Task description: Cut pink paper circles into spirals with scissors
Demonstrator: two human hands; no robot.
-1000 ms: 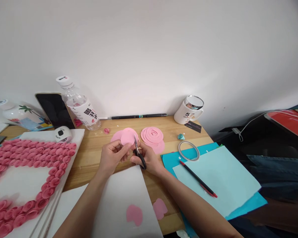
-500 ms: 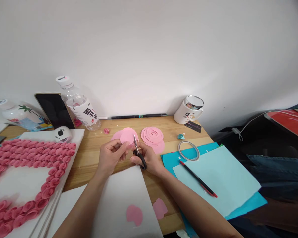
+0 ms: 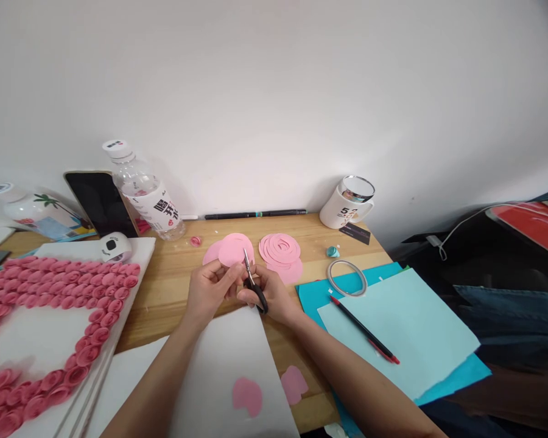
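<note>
My left hand [image 3: 209, 287] is closed in a pinch on the near edge of a pink paper circle [image 3: 234, 248]. More pink paper lies behind and left of that circle on the table. In my right hand [image 3: 272, 294] is a pair of scissors [image 3: 254, 289] with black handles, its metal blades pointing away over the circle's right side. My fingers hide part of the handles. Just right of the circle sits a pile of spiral-cut pink circles [image 3: 281, 250]. A small rolled pink paper flower [image 3: 195, 241] lies to the left.
On the left is a white board [image 3: 41, 340] bearing rows of pink paper roses. A bottle [image 3: 153, 201], a phone [image 3: 101, 204] and a mug [image 3: 344, 204] stand by the wall. To the right lie blue paper sheets [image 3: 420, 322], a tape roll [image 3: 347, 278] and a pen [image 3: 365, 330].
My left hand has shifted slightly right and down, and the pink circle has turned or tilted a little. The scissors have moved slightly left and down.
</note>
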